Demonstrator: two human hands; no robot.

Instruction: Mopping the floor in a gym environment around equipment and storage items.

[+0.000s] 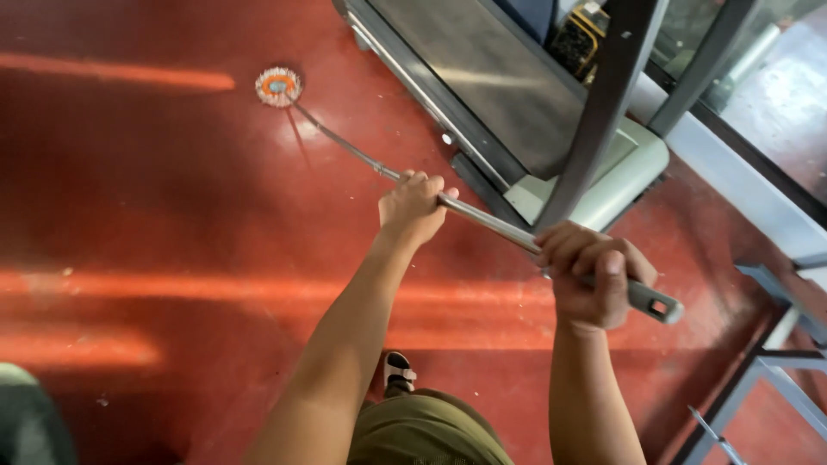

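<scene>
Red floor [155,215], glossy and streaked with light, was seen filling most of the view, with a grey treadmill [508,95] standing at the upper right and pale metal frames [775,362] at the lower right. A long metal mop handle [491,222] was held slanting across the scene, its round white-and-orange mop head [278,86] resting on the floor well ahead, just left of the treadmill. The left hand [413,207] was clamped around the handle's middle, and the right hand [594,275] was closed on its grey upper end.
</scene>
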